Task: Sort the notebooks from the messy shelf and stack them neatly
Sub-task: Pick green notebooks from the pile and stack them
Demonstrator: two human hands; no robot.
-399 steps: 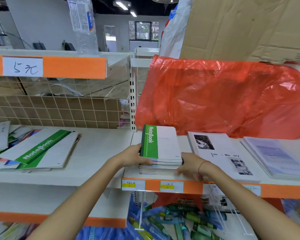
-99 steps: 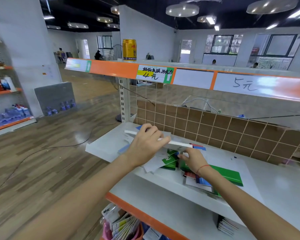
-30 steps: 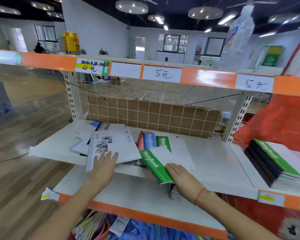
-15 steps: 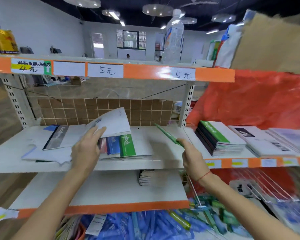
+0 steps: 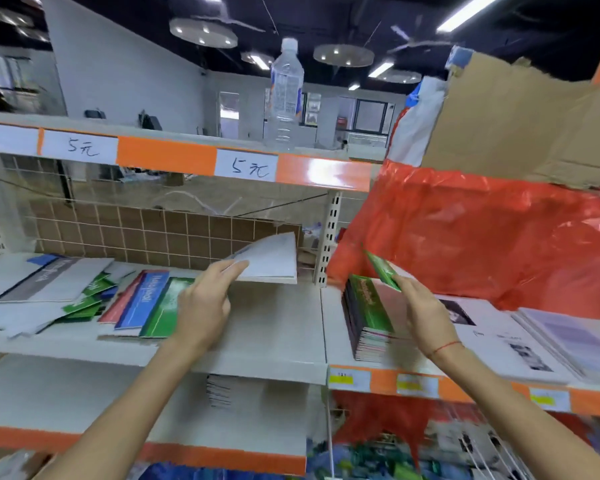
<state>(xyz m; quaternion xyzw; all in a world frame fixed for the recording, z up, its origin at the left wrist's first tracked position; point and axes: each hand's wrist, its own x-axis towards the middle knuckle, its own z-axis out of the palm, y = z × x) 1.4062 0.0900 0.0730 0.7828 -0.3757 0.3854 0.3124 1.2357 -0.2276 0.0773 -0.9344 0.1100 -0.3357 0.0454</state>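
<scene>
My left hand (image 5: 205, 299) grips a white notebook (image 5: 271, 259) and holds it lifted above the white shelf (image 5: 274, 327), near the shelf post. My right hand (image 5: 426, 315) pinches a green notebook (image 5: 383, 270), tilted in the air just over a neat stack of green-covered notebooks (image 5: 368, 317) on the right shelf. A messy spread of white, green, blue and red notebooks (image 5: 84, 296) lies on the left part of the shelf.
Right of the stack lie a pile of white photo-cover notebooks (image 5: 499, 337) and a pale purple pile (image 5: 575, 341). A red plastic sheet (image 5: 482, 237) hangs behind them under cardboard (image 5: 520, 119). A clear bottle (image 5: 286, 95) stands on the top shelf. A small stack (image 5: 219, 389) sits one shelf lower.
My view has swung right. Both hands moved rightward with their notebooks: the green one now hangs over the neat stack, and the white one is near the shelf post.
</scene>
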